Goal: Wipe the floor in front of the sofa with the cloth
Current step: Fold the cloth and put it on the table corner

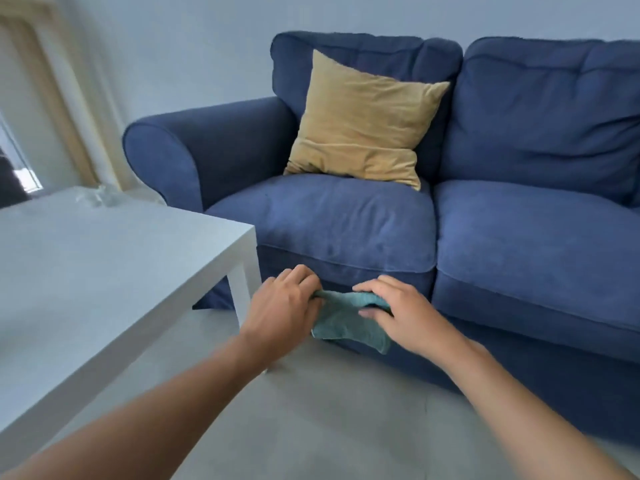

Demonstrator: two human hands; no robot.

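Teal cloth, navy sofa

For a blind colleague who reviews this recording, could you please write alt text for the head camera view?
Two bare hands, the left hand and right hand, hold a teal cloth stretched between them, above the grey floor in front of a blue sofa. A mustard cushion leans on the sofa's back, and a white table stands to the left.
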